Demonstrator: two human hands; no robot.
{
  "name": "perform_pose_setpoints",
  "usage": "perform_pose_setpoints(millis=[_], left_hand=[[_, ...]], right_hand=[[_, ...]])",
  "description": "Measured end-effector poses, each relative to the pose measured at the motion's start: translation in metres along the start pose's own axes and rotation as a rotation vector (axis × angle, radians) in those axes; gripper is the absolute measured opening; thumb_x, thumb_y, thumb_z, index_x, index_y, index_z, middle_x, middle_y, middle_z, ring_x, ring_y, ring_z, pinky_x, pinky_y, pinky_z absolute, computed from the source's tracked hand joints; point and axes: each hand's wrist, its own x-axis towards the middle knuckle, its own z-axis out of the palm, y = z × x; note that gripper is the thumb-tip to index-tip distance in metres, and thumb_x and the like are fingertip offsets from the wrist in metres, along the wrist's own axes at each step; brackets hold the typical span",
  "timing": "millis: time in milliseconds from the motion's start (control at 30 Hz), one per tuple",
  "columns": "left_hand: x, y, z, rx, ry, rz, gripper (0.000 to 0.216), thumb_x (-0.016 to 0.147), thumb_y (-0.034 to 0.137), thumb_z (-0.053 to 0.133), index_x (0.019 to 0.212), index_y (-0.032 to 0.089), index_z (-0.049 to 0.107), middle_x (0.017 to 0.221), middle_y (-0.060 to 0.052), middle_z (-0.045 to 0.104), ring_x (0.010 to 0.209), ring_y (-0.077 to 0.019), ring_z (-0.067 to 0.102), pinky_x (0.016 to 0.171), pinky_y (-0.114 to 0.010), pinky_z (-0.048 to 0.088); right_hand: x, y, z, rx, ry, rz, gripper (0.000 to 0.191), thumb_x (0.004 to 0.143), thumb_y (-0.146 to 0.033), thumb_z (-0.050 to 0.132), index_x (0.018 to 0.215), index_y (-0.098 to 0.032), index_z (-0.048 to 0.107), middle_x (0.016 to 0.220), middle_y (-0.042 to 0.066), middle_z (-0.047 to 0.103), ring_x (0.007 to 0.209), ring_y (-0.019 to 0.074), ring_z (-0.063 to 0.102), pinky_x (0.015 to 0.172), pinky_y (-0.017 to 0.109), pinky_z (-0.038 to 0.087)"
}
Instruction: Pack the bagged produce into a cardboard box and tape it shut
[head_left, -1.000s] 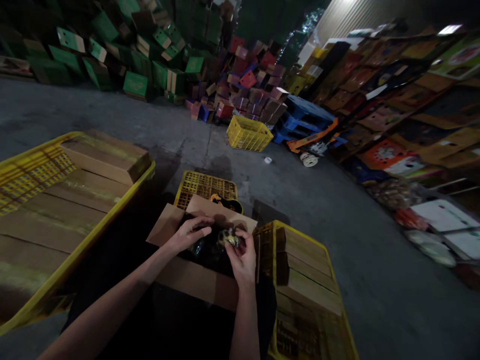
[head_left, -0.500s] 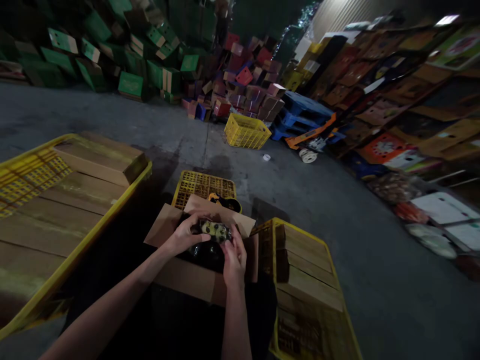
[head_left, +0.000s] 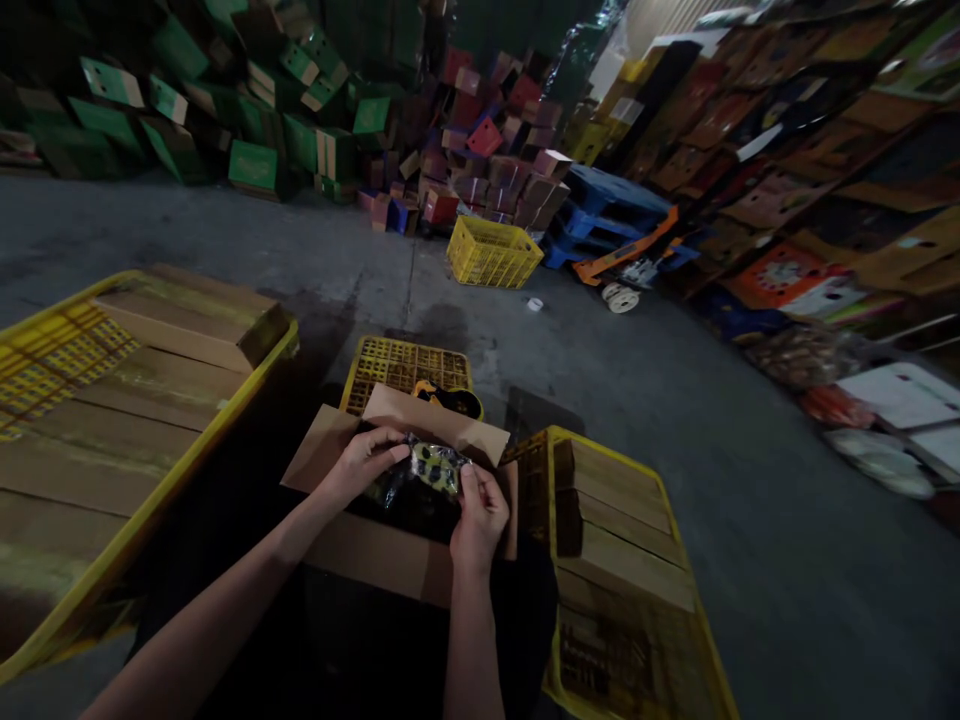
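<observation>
Over an open cardboard box (head_left: 382, 555), both my hands hold a clear plastic-wrapped packet (head_left: 437, 467), yellow-green with dark spots. My left hand (head_left: 367, 462) pinches the wrapper at its left end. At the right end, my right hand (head_left: 480, 505) has thumb and fingers closed on the plastic. More dark, shiny plastic-wrapped contents lie in the box beneath the packet, too dim to make out. The box's flaps stand folded outward. Just behind it, an orange and black tool (head_left: 450, 398), perhaps a tape dispenser, rests on a yellow crate (head_left: 375, 352).
A large yellow crate of closed cartons (head_left: 180, 362) stands at left, another yellow crate (head_left: 660, 475) with cartons at right. Farther off are a yellow crate (head_left: 491, 255), a white roll (head_left: 534, 304), an orange pallet jack (head_left: 626, 250), blue pallets (head_left: 600, 205) and heaped green boxes (head_left: 255, 168).
My hands have moved apart to the packet's two ends, from gripping its body to pinching the wrapper. More of its spotted face now shows. The camera view has shifted slightly.
</observation>
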Motion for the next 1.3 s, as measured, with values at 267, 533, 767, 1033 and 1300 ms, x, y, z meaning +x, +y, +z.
perform_pose_setpoints(millis=[267,533,767,1033,1300], left_hand=[[-0.003,0.002,-0.001,0.063,0.031,0.066,0.025,0.089,0.041,0.065,0.084,0.017,0.064,0.079,0.001,0.061,0.075,-0.0146,0.055,0.069,-0.023,0.043],[-0.003,-0.003,-0.001,0.005,0.0,0.108,0.023,0.09,0.04,0.067,0.089,0.017,0.067,0.084,-0.002,0.065,0.078,-0.0157,0.059,0.071,-0.024,0.046],[-0.005,0.002,0.0,-0.035,0.03,0.059,0.028,0.089,0.045,0.069,0.09,0.017,0.067,0.075,0.0,0.068,0.063,-0.0141,0.063,0.062,-0.023,0.048],[-0.007,0.006,0.004,-0.189,0.023,0.012,0.029,0.092,0.047,0.066,0.094,0.019,0.061,0.079,0.0,0.067,0.071,-0.0182,0.072,0.07,-0.03,0.06],[-0.004,0.007,0.008,-0.251,0.037,-0.006,0.034,0.084,0.048,0.075,0.096,0.018,0.064,0.095,-0.003,0.071,0.081,-0.0192,0.072,0.078,-0.034,0.062]], right_hand=[[0.002,0.005,-0.001,0.012,0.01,-0.045,0.033,0.078,-0.049,0.079,0.086,-0.018,0.074,0.073,-0.001,0.065,0.067,0.0132,0.053,0.065,0.026,0.043],[0.002,0.007,-0.003,0.063,0.023,-0.076,0.031,0.079,-0.048,0.078,0.088,-0.018,0.073,0.068,-0.005,0.053,0.065,0.0115,0.044,0.065,0.025,0.039],[0.0,0.006,-0.004,-0.011,-0.005,-0.121,0.031,0.083,-0.048,0.074,0.092,-0.018,0.073,0.08,0.0,0.066,0.074,0.0149,0.057,0.07,0.027,0.046],[-0.007,0.0,-0.001,-0.088,-0.022,-0.068,0.037,0.082,-0.05,0.075,0.098,-0.017,0.075,0.068,0.0,0.068,0.057,0.0146,0.058,0.055,0.027,0.046],[-0.005,-0.005,0.001,0.035,-0.05,-0.056,0.031,0.079,-0.046,0.078,0.093,-0.018,0.073,0.091,0.005,0.074,0.08,0.0187,0.068,0.078,0.035,0.058]])
